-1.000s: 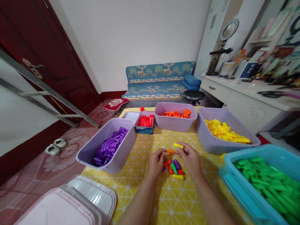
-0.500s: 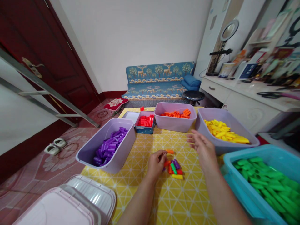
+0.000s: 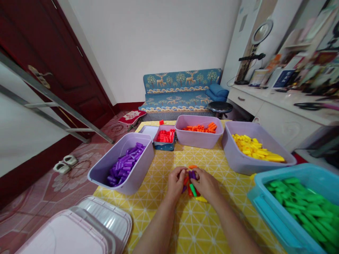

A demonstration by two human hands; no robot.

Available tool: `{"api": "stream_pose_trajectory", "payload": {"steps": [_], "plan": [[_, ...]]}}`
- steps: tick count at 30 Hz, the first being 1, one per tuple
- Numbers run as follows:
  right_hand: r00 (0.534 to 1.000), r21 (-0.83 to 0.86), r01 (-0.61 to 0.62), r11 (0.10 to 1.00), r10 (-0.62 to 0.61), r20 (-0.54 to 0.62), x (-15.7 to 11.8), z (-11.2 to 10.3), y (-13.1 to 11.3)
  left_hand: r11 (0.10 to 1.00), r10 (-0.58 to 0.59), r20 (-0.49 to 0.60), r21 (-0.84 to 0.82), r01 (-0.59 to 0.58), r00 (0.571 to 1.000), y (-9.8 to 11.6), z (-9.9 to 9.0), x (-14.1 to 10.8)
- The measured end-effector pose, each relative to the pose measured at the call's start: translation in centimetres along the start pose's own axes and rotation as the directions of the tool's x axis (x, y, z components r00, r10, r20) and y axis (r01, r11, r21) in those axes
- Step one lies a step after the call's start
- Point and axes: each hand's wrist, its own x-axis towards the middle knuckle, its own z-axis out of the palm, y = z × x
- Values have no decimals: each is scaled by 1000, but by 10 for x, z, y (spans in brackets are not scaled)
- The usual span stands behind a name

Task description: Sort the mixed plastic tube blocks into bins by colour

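Note:
On the yellow patterned cloth [image 3: 148, 211] lies a small group of coloured plastic pieces. A green piece [image 3: 193, 190] and a yellow piece [image 3: 201, 199] are nearest me, with red and orange ones around them; another orange piece [image 3: 192, 167] lies behind. My right hand [image 3: 206, 181] pinches a purple piece [image 3: 192, 174] over the group. Close beside it, my left hand [image 3: 176, 180] has its fingers pressed together at the group's left edge; what they hold, if anything, is hidden.
Around the table stand bins of purple [image 3: 125, 165], orange [image 3: 200, 128], yellow [image 3: 255, 148] and green pieces [image 3: 304, 204], plus a small tin of red pieces [image 3: 166, 135]. Stacked lids [image 3: 106, 218] lie at the front left.
My right hand has come in from beside the yellow bin to the group and closed on a purple piece. My left hand has stayed nearly in place.

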Motion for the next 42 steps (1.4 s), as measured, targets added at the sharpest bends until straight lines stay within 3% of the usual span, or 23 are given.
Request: {"api": "stream_pose_trajectory", "payload": {"steps": [6, 10, 16, 20, 23, 26, 28, 31, 33, 35, 37, 38, 42], "plan": [[994, 18, 4, 1000, -2, -105, 1, 12, 7, 988, 134, 118, 64, -142, 984, 2, 0, 2], [994, 96, 29, 995, -19, -104, -1, 17, 17, 984, 111, 160, 122, -131, 981, -4, 1, 1], [988, 239, 111, 965, -81, -133, -2, 22, 20, 984, 54, 104, 163, -71, 993, -5, 3, 1], [987, 306, 116, 945, -77, -137, -2, 23, 19, 995, 7, 31, 98, -10, 999, -3, 2, 1], [985, 359, 121, 926, -68, -156, -3, 24, 22, 999, -30, -83, 21, 32, 996, -4, 0, 1], [984, 396, 121, 910, -57, -171, -3, 27, 25, 998, -45, -229, -62, 32, 972, -2, -5, 2], [983, 402, 119, 908, -50, -177, -3, 28, 27, 978, -80, -306, -206, 16, 949, 8, -10, 5], [982, 405, 123, 906, -51, -184, -3, 28, 26, 832, -224, -383, -553, -29, 896, 37, -28, 16], [983, 408, 116, 906, -45, -180, -3, 27, 25, 641, -365, -402, -763, -86, 840, 64, -48, 26], [985, 413, 102, 905, -35, -167, -4, 25, 24, 393, -497, -334, -909, -136, 801, 89, -71, 37], [988, 425, 92, 900, -28, -154, -4, 24, 23, 172, -574, -212, -976, -137, 791, 108, -93, 48], [988, 433, 89, 897, -26, -149, -4, 23, 23, 107, -584, -192, -981, -160, 789, 115, -101, 52], [990, 454, 85, 887, -23, -140, -5, 24, 23, -23, -595, -166, -975, -223, 787, 121, -115, 66]]}}
